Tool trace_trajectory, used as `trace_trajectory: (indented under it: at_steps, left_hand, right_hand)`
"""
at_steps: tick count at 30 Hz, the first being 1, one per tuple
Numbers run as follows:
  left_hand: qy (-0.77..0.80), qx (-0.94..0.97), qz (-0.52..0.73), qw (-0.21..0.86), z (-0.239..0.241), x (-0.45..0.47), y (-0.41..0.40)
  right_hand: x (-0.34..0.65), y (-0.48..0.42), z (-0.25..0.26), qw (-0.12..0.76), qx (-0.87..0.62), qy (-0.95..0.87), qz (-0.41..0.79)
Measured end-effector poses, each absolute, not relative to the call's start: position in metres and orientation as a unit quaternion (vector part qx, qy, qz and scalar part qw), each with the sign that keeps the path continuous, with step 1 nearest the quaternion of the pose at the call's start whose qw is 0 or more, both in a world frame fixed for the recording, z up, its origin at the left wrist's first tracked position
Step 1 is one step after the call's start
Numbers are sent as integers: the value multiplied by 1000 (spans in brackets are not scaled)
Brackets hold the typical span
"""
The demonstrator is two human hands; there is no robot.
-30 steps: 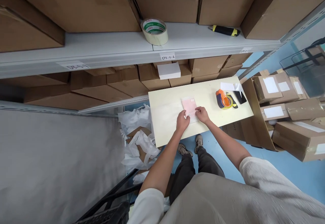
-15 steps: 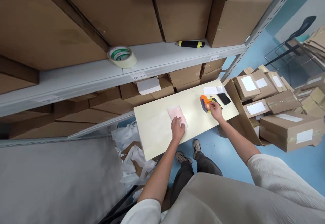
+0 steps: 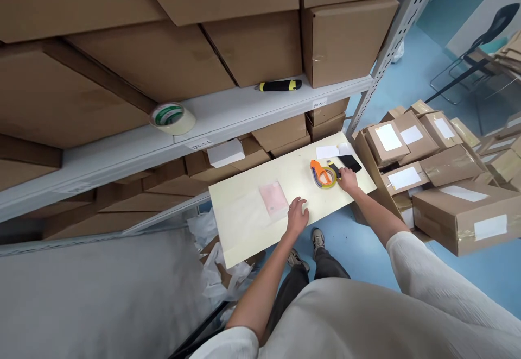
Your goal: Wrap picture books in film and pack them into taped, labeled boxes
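A flat pink packet (image 3: pixel 273 198) lies on the pale tabletop (image 3: pixel 240 228). Just right of it is my left hand (image 3: pixel 298 216), fingers loosely apart, holding nothing. At the right part of the table, the fingers of my right hand (image 3: pixel 348 181) are closed at the rear end of a black and yellow utility knife (image 3: pixel 334 168), partly hiding it. An orange tape dispenser (image 3: pixel 316 168) with a tape roll rests right beside the knife. Behind my right hand lies a black phone-like slab (image 3: pixel 351 163), with white paper (image 3: pixel 326 152) near it.
Above the table, a grey shelf (image 3: pixel 228 114) carries cardboard boxes, a tape roll (image 3: pixel 171 118) and another utility knife (image 3: pixel 280 85). Labelled parcels (image 3: pixel 456 212) fill a large carton at the right. White plastic bags (image 3: pixel 222 272) lie below the table's left end.
My left hand has come off the pink packet and moved right. My right hand has left the tape dispenser and gone to the utility knife. The view has shifted.
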State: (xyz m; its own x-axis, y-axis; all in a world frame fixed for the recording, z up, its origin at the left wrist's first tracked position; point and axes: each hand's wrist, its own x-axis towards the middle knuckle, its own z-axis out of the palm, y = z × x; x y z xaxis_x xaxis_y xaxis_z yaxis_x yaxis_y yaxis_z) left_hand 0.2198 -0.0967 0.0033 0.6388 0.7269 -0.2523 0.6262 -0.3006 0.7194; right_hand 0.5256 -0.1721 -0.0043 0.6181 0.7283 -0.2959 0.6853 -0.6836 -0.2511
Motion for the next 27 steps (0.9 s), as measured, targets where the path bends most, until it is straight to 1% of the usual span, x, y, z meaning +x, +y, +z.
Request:
trace_trajectory:
  at_steps: [3, 5, 7, 10, 12, 14, 16, 18, 22, 27]
  left_hand:
    - [422, 803, 56, 417, 4, 220, -95]
    - [428, 801, 58, 414, 6, 218, -91]
    - [432, 800, 61, 410, 8, 216, -86]
    - [436, 800, 68, 406, 13, 214, -78]
    - [439, 799, 76, 404, 17, 211, -73]
    - [441, 798, 83, 402, 21, 206, -68]
    - [441, 798, 88, 402, 25, 198, -65]
    - [439, 799, 94, 401, 27, 186, -60]
    - [446, 803, 98, 383, 26, 150, -45]
    - [471, 807, 53, 354, 17, 83, -16]
  right_hand:
    - [530, -174, -3, 81, -898, -386, 196]
    - [533, -177, 3, 118, -903, -369, 187]
    - [537, -178, 14, 176, -907, -339, 178]
    - [538, -173, 36, 295, -894, -277, 192]
    - [534, -164, 52, 380, -864, -238, 228]
    - [522, -152, 67, 454, -814, -214, 293]
    - [502, -139, 80, 498, -756, -215, 366]
    - [475, -127, 88, 510, -720, -227, 412]
    - [410, -109, 91, 507, -688, -231, 466]
    - [330, -93, 81, 516, -641, -252, 509]
